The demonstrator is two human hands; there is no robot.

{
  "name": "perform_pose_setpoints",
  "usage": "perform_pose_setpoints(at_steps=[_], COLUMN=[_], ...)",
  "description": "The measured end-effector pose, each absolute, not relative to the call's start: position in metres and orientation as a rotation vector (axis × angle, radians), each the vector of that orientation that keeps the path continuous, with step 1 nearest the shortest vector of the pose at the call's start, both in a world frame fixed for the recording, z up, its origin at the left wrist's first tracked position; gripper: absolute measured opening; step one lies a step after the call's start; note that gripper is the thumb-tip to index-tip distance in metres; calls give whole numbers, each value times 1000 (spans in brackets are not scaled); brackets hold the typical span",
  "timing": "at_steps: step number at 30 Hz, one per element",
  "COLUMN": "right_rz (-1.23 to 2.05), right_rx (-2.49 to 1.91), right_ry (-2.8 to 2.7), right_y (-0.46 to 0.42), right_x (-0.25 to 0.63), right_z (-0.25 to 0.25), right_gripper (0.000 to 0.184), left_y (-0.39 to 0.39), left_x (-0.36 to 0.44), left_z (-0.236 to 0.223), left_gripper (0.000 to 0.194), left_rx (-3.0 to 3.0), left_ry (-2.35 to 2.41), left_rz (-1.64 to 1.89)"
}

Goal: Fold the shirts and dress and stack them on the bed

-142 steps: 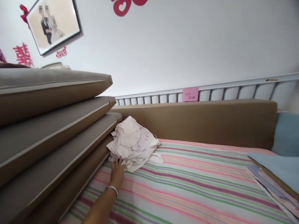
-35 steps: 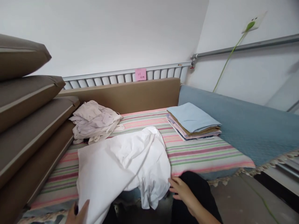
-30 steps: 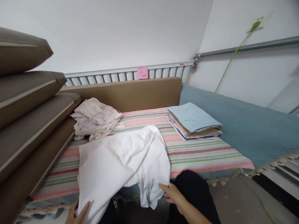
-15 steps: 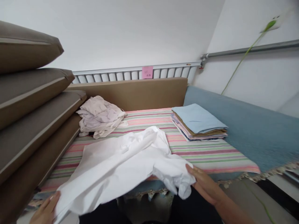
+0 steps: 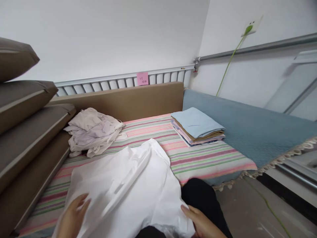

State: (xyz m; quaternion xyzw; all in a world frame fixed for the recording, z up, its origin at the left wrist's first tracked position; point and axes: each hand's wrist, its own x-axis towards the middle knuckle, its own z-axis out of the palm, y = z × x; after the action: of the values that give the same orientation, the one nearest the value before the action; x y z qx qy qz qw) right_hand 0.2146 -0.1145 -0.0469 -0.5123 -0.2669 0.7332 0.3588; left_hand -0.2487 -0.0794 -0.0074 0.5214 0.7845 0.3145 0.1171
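A crumpled white garment (image 5: pixel 138 188), its kind not plain, is spread over the near edge of the striped sheet (image 5: pixel 198 158) and drapes toward my lap. My left hand (image 5: pixel 73 215) rests against its left side, thumb and finger apart, with no cloth seen pinched between them. At the lower right my right hand (image 5: pixel 199 221) is closed on the garment's edge, thumb on top and the other fingers mostly hidden underneath.
A heap of pale clothes (image 5: pixel 94 132) lies back left, beside stacked brown cushions (image 5: pixel 32 122). Folded cloths (image 5: pixel 198 124), light blue on top, sit at the right near a blue-covered backrest (image 5: pixel 237 125). My dark-clothed knee (image 5: pixel 203 195) shows in front.
My left hand has let go of the garment's left end and moved right and up onto it. My right hand has moved down with its edge. The view has shifted right.
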Motion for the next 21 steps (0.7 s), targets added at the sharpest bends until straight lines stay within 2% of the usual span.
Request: perform_pose_setpoints(at_steps=[3,5,9,14,21], right_rz=[1908,1929,1856,1721,1660], right_rx=[-1319,-1295,-1322,-1439,-1419], right_ry=[-644,-604,-609,-721,-817], right_y=[-113,-112,-105,-86,-79], right_x=[217,218,212,196,190], right_z=[-48,-44,-46,-65,-67], right_gripper=[55,55,54,47,30], left_y=[-21,9,32,42,94], left_x=[-189,-154,-121,-142,-214], left_z=[-8,-8,-13,3,93], left_gripper=[55,61,29,32,39], left_rx=[1647,1712,1868,1943,1950], left_ry=[2097,2097,2062,2036,2338], left_rz=[872,650,374,349,493])
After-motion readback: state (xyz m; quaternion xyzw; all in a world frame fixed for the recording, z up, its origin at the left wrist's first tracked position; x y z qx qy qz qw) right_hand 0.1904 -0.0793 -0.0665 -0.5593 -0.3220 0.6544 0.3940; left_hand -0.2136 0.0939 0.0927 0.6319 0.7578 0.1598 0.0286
